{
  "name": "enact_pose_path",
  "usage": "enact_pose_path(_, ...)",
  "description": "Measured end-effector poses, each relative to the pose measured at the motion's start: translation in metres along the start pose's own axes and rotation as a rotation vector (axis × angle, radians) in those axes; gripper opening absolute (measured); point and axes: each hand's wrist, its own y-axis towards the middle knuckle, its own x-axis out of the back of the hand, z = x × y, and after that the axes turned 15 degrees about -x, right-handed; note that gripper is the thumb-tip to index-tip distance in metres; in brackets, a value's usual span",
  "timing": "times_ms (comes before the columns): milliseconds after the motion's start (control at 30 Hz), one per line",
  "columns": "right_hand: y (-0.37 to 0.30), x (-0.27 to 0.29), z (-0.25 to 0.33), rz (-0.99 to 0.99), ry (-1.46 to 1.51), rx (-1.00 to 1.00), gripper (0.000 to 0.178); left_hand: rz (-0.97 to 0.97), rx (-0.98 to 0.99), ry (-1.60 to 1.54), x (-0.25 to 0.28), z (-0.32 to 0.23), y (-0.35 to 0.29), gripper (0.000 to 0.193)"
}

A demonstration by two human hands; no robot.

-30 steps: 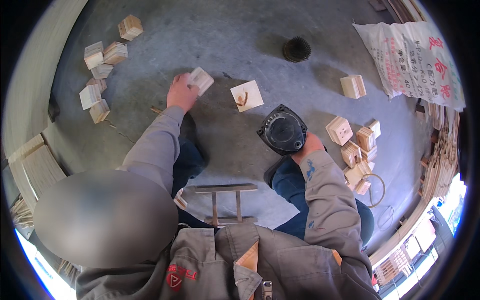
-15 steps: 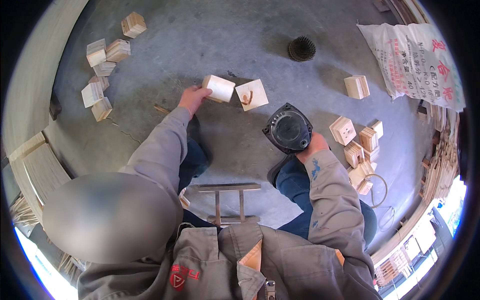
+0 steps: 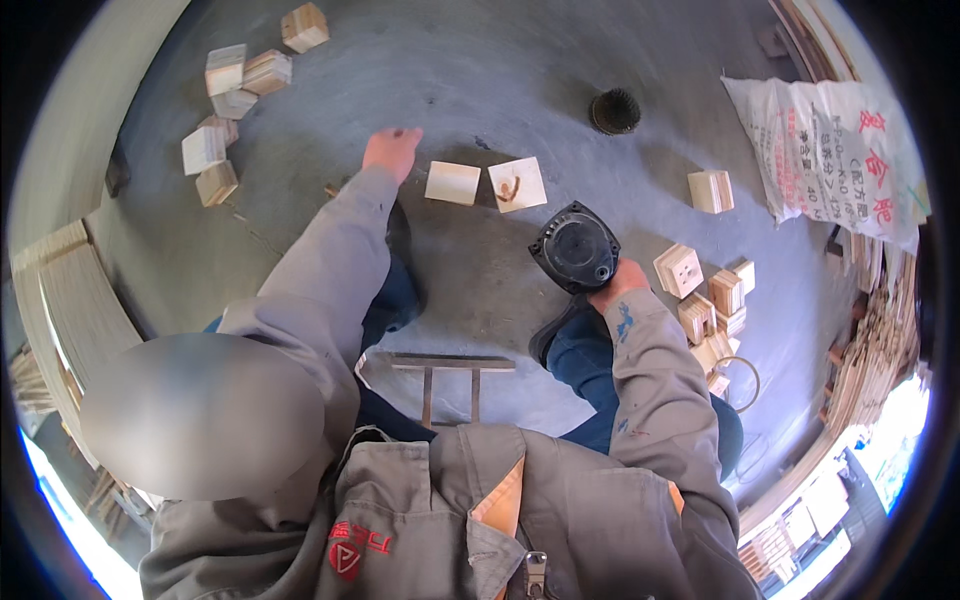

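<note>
My left hand (image 3: pixel 392 153) is empty beside a pale square wooden block (image 3: pixel 453 184), a little apart from it, its fingers partly out of sight under the hand. Just right of that block lies a second one (image 3: pixel 530 178) with a brown curved mark on its top face. My right hand (image 3: pixel 618 284) grips a nail gun (image 3: pixel 574 246), seen end-on from above as a black squarish cap with bolted corners; its lower body and handle are hidden. Farther off, a round dark coil of nails (image 3: pixel 615 111) sits on the floor.
Several wooden blocks (image 3: pixel 225 70) lie in a cluster at the far left, more (image 3: pixel 680 270) at the right by a thin looped hose (image 3: pixel 752 385). One block (image 3: pixel 710 192) stands alone. A white printed sack (image 3: pixel 800 150) lies far right. A small wooden frame (image 3: pixel 452 363) is between my legs.
My left hand has let go of the block, now on the floor beside the marked one, and drawn away to the far left. The right hand still holds the nail gun. The view has shifted slightly.
</note>
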Motion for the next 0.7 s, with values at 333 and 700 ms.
enact_pose_path(333,0.011,-0.021,-0.003,-0.034,-0.067,0.144,0.037,0.040,-0.495,-0.447,0.163,-0.254,-0.070,0.036)
enact_pose_path(700,-0.006,-0.022,0.003,-0.183,-0.324,0.089,0.040,0.366,-1.167,0.243,0.151,-0.260,-0.204,0.024)
